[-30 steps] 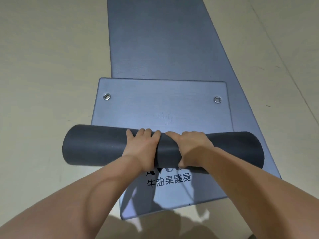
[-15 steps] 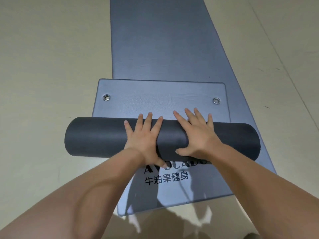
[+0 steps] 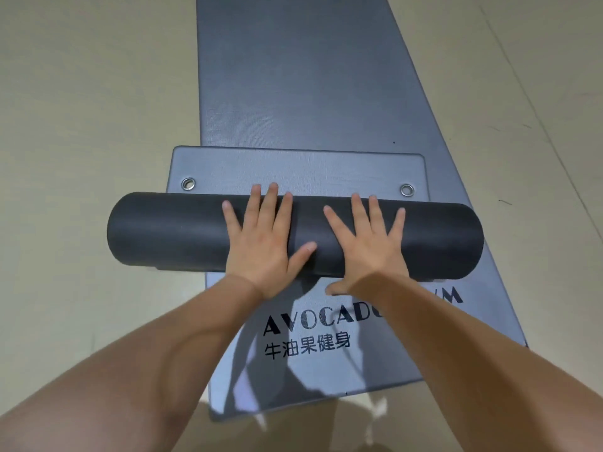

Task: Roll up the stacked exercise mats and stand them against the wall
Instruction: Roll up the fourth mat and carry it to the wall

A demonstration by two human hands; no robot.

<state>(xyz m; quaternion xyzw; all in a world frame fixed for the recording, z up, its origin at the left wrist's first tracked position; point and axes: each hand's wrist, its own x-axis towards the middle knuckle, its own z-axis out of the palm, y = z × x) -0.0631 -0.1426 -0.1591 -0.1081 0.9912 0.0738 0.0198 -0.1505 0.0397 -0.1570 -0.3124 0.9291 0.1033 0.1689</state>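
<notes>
Your left hand (image 3: 261,243) and right hand (image 3: 368,246) lie flat, fingers spread, side by side on the dark rolled mat (image 3: 169,233); the roll lies crosswise over the grey mat (image 3: 310,76) on the floor (image 3: 81,125), its last flap (image 3: 293,171) with two eyelets just beyond.

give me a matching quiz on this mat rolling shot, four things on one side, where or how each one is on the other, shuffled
Things
1. dark roll
2. left hand
3. left eyelet
4. AVOCADO lettering

Place or state
a. printed on the lower mat, nearer the person than the roll
b. lies crosswise on the mats
c. flat on the roll, fingers spread
d. in the unrolled end, just beyond the roll

Pairs: 1-b, 2-c, 3-d, 4-a
</notes>
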